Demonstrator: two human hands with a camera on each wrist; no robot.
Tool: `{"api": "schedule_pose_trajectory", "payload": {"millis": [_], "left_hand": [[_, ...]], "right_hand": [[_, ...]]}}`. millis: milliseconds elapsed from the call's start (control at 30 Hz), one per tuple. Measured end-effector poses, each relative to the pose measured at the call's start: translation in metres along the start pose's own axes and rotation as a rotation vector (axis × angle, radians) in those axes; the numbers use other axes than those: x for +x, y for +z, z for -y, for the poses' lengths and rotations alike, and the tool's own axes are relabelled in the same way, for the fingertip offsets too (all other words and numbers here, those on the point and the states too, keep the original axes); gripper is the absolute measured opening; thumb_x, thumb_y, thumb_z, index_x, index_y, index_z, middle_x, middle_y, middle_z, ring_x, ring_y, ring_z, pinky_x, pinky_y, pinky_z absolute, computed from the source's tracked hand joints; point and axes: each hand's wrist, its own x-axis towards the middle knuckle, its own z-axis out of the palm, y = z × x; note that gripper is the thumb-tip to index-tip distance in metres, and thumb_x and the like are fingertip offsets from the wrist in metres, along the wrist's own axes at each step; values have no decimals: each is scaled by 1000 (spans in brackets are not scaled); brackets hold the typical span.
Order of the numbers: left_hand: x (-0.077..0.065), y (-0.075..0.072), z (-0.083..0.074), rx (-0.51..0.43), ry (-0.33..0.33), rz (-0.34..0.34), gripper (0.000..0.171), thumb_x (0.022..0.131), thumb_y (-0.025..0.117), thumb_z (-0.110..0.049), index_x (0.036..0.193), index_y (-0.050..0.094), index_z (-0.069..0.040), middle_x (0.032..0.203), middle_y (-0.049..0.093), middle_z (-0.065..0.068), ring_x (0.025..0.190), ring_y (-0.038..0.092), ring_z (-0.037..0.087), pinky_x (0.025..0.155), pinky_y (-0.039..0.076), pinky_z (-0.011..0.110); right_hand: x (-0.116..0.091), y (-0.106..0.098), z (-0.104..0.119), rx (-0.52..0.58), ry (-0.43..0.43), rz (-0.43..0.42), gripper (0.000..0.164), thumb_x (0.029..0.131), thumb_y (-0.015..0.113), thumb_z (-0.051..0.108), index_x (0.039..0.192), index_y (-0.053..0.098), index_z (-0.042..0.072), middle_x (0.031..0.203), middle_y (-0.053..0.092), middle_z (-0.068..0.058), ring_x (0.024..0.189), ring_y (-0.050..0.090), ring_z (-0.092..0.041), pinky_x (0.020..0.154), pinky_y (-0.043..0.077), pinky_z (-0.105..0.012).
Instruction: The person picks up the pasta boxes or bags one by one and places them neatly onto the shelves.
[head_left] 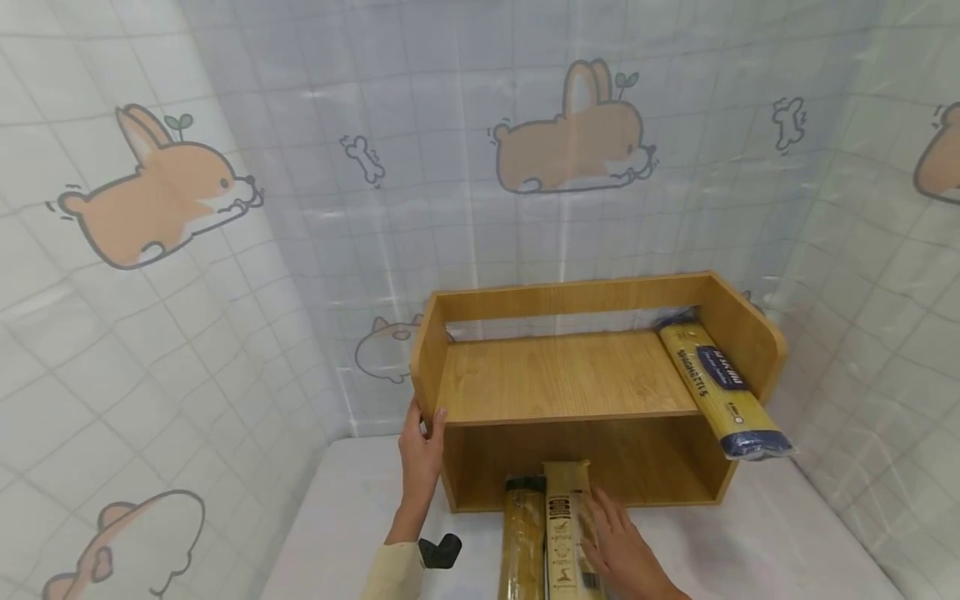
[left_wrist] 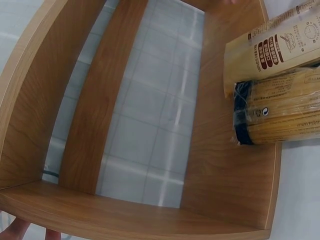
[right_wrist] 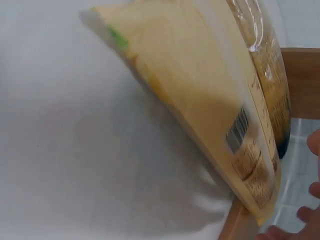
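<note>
In the head view my left hand holds the left side panel of a two-tier wooden shelf, thumb by its front edge. Two of its digits peek past that panel in the left wrist view. My right hand has its fingers extended at the right side of a beige printed pack, apparently pasta or noodles. Beside that lies a clear pack of spaghetti-like strands with a dark end. Both packs have their far ends in the lower tier. The right wrist view shows the beige pack with its barcode.
A yellow spaghetti pack lies on the upper tier against the right side panel, its blue end overhanging the front. Left of the packs, a small black object is near my left wrist. White tabletop and patterned curtains surround the shelf.
</note>
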Motion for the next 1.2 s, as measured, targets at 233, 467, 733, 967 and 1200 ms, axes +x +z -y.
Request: {"api": "schedule_pose_trajectory", "payload": {"millis": [233,467,733,967,1200], "left_hand": [[1,3,0,-20,-7,6,54,88,54,-34,136,38,-16,131,51,9,111,55,24,80,50,45],[2,4,-4,-34,0,10,52,88,55,-32,135,38,-17,127,54,9,106,56,23,77,50,41],[2,0,-4,-33,-19,10,54,88,54,-33,137,36,-16,132,50,10,113,54,26,83,49,48],[2,0,-4,-21,-27,15,56,89,53,-33,137,35,-14,134,48,12,115,53,29,83,49,49],[1,-1,-6,-19,-28,1,54,89,54,-29,137,36,-12,132,50,13,113,54,29,81,49,49]], "right_hand": [[-2,12,4,271,138,254,76,88,31,60,146,-1,22,153,-2,-13,132,18,-49,88,28,-68],[-9,32,9,229,183,256,82,85,28,66,145,-6,21,153,-8,-9,135,10,-47,91,24,-69],[-12,46,20,214,172,144,86,85,36,62,145,0,12,153,-3,-13,134,15,-46,91,30,-65],[-13,55,26,122,163,28,85,85,43,59,144,12,6,152,8,-18,132,24,-45,95,32,-60],[-10,64,29,-127,117,-66,97,72,58,62,139,26,0,147,22,-21,117,43,-44,85,44,-51]]}}
